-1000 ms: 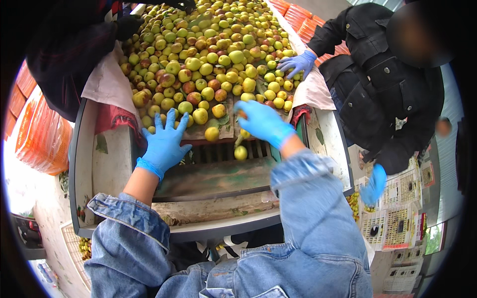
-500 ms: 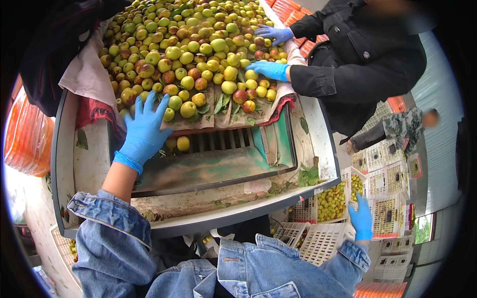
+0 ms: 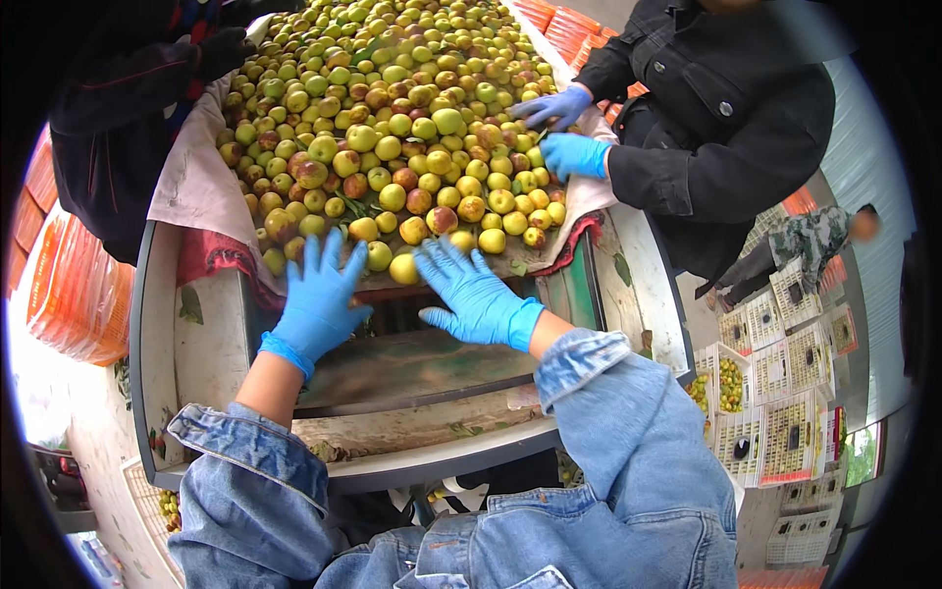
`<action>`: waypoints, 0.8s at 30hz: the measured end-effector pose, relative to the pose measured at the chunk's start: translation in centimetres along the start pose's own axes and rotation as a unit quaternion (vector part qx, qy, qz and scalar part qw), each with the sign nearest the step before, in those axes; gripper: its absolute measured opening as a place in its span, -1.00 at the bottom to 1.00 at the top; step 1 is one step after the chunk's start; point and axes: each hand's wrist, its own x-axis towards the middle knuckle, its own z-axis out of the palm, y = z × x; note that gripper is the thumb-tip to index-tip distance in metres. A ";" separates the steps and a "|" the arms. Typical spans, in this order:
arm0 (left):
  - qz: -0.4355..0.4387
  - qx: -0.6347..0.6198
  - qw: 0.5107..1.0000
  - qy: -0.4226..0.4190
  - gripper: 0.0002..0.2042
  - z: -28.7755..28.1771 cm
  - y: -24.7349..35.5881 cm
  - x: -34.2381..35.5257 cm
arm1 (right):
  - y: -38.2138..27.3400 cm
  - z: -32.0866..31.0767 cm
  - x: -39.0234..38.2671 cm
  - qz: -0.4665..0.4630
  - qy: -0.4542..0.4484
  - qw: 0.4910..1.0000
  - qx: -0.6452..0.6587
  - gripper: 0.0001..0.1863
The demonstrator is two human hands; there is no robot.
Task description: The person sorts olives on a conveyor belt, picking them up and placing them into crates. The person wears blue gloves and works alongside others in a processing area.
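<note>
A sloped bed of small yellow-green fruit (image 3: 363, 108), some blushed red-brown, lies on cloth (image 3: 177, 177) atop a metal-edged machine (image 3: 654, 285). My left hand (image 3: 314, 304), in a blue glove, spreads its fingers at the lower edge of the fruit. My right hand (image 3: 466, 299), also gloved, is open beside it, fingertips at a yellow fruit (image 3: 402, 268) and its neighbours. Below them is a dark slotted opening, partly hidden by my hands, with a stained green panel (image 3: 412, 368) in front.
A co-worker in black (image 3: 716, 128) has two gloved hands (image 3: 574, 155) at the right of the fruit; another dark-clothed person (image 3: 118, 137) stands left. Wrapped orange stacks (image 3: 78, 294) stand left. White crates (image 3: 785, 353) and a person in camouflage (image 3: 800, 245) are right.
Since half a second ago my right hand has returned from low at the right onto the fruit's edge. My left hand has moved slightly right and down in the picture.
</note>
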 end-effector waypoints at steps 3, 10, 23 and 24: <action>0.036 -0.120 0.988 -0.087 -0.22 0.3 -0.3 -0.7 | -1.6 -3.7 3.8 0.054 0.062 0.989 -0.120 -0.25; 0.036 -0.083 0.996 0.021 -0.43 -0.2 0.1 0.5 | -0.7 -2.8 7.0 0.117 -0.080 0.987 -0.069 -0.25; 0.088 -0.100 0.980 0.149 -0.81 -0.1 -0.3 0.3 | -1.8 -2.2 8.6 0.075 -0.099 0.986 -0.109 -0.23; 0.070 -0.088 0.982 0.152 -0.82 -0.2 -0.4 0.3 | -1.8 -1.6 7.8 0.005 -0.025 0.990 -0.136 -0.37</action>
